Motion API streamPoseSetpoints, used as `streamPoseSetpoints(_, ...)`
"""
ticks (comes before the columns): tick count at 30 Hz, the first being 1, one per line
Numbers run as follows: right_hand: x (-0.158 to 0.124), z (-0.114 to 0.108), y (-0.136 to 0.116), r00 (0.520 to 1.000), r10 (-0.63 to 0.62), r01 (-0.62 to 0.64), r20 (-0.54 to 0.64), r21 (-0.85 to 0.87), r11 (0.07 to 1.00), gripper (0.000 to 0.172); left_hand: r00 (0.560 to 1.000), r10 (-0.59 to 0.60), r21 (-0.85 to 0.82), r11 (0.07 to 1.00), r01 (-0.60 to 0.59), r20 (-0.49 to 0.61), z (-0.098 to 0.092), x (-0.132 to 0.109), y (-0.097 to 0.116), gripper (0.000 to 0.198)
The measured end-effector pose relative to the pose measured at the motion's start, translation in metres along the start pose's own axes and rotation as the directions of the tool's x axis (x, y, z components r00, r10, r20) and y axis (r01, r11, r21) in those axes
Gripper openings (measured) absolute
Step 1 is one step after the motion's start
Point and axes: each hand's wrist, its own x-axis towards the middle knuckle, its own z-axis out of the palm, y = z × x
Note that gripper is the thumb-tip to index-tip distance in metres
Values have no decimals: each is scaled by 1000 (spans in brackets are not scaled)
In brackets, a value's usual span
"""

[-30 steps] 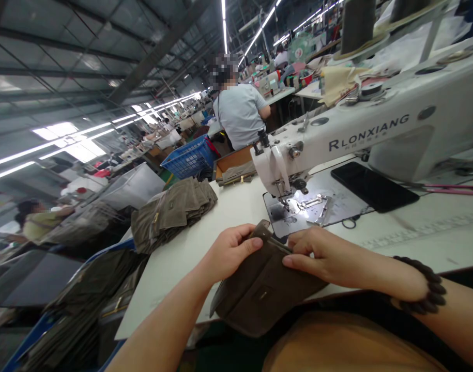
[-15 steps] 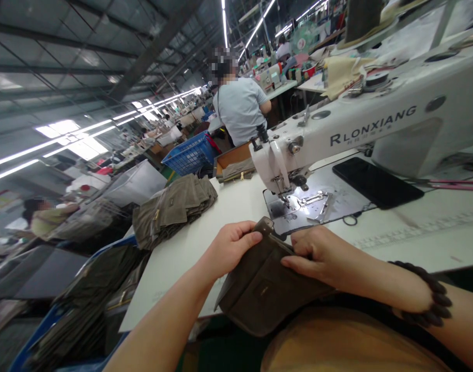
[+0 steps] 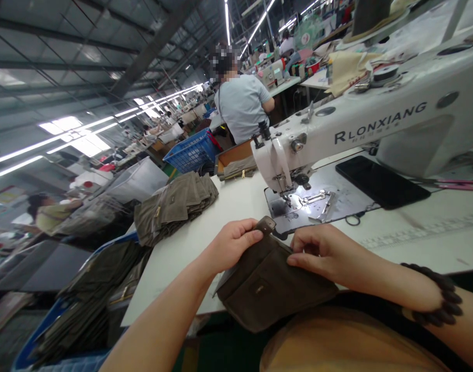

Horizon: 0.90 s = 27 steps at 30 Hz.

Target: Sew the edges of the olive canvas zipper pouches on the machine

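A dark olive-brown fabric pouch with a small metal label hangs over the front edge of the sewing table. My left hand pinches its upper left corner, thumb on the near side, beside a small rounded tab. At the pouch's upper right edge, my right hand is closed, thumb and bent fingers gripping the fabric. Just beyond both hands stands the white sewing machine. Its needle area and metal plate lie apart from the pouch.
A black phone lies by the machine, with pink-handled scissors to its right. Stacked olive fabric pieces sit at the table's left. A blue crate of similar pieces stands lower left. A seated person works ahead.
The view has shifted slightly. My right hand's fingers have lifted and curled a little at the pouch's edge, while my left hand keeps its hold.
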Motion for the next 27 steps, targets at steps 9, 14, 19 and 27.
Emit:
streamPoseSetpoints(9, 2, 1, 1, 997, 61, -62, -41, -13, 998, 23, 999, 13, -26, 1000, -14, -37, 3, 3, -4, 29)
streamPoseSetpoints(14, 4, 1, 2, 994, 100, -100, -38, -13, 995, 23, 998, 20, -15, 1000, -21, -54, 5, 5, -2, 25)
streamPoseSetpoints(19, 6, 4, 5, 992, 116, -114, -40, 41, 993, 25, 997, 71, 80, 994, -68, -27, 3, 7, 0, 22)
streamPoseSetpoints(27, 23, 26, 21, 987, -11, 17, -160, 34, 999, 22, 976, 219, 821, 559, -114, -14, 0, 40, 3, 17)
